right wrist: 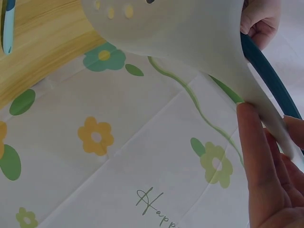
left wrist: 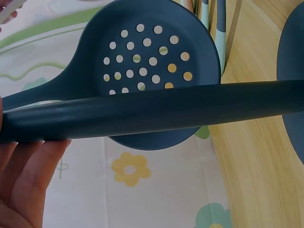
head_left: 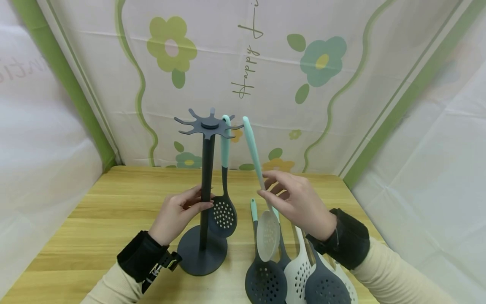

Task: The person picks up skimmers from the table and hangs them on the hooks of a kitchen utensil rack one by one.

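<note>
Left hand point(head_left: 181, 213) gripping stand point(head_left: 206, 164), right hand point(head_left: 294, 198) pinching pale spoon point(head_left: 268, 236) beside it, stand blocking dark spoon's middle point(left wrist: 153, 51) in left wrist view alone

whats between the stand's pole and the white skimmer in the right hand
In the head view, the dark skimmer hanging from the stand lies between them.

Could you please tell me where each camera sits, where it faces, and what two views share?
Head: on the person's head, facing forward and down at the stand; left hand, right hand, wristbands and sleeves show.
Left wrist: on that wrist, facing the stand and dark spoon; the left hand shows lower left.
Right wrist: on that wrist, facing the pale spoon and printed cloth; the right hand shows lower right, the left upper right.
Shared: head and left wrist both show the dark spoon.
</note>
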`<action>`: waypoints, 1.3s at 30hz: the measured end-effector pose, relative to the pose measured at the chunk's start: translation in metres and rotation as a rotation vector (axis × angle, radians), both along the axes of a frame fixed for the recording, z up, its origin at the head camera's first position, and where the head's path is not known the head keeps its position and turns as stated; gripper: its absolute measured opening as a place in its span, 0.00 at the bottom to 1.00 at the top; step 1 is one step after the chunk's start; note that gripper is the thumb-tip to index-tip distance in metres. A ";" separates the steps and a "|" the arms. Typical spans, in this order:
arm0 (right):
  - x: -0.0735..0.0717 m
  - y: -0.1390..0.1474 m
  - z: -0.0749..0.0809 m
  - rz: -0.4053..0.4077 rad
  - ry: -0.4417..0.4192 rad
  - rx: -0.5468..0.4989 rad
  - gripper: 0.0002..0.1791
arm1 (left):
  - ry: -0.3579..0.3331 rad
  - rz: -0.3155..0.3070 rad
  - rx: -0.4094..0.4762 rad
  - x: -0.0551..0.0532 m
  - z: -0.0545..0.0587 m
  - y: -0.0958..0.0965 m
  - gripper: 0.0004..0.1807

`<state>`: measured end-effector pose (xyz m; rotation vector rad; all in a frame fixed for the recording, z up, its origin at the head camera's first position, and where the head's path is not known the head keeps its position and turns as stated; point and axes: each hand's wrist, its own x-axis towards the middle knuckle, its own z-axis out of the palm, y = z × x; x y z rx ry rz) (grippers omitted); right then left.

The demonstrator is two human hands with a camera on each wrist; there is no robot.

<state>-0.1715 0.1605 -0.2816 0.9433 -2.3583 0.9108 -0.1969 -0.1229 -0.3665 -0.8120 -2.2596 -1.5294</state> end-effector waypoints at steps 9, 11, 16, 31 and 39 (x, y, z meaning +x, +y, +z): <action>-0.002 -0.003 -0.002 0.010 -0.005 0.014 0.18 | 0.015 0.005 -0.003 -0.001 -0.001 0.000 0.24; -0.002 -0.004 -0.003 0.013 -0.003 0.018 0.18 | 0.014 0.004 -0.003 -0.001 -0.001 0.000 0.24; -0.003 -0.006 -0.004 0.024 -0.010 0.013 0.19 | 0.011 0.002 -0.001 -0.001 -0.001 0.000 0.24; -0.008 -0.015 -0.007 0.051 -0.037 0.008 0.18 | 0.021 0.003 0.004 -0.001 -0.001 0.000 0.24; -0.011 -0.020 -0.010 0.033 -0.077 0.026 0.20 | 0.022 0.014 -0.004 -0.001 -0.002 0.000 0.23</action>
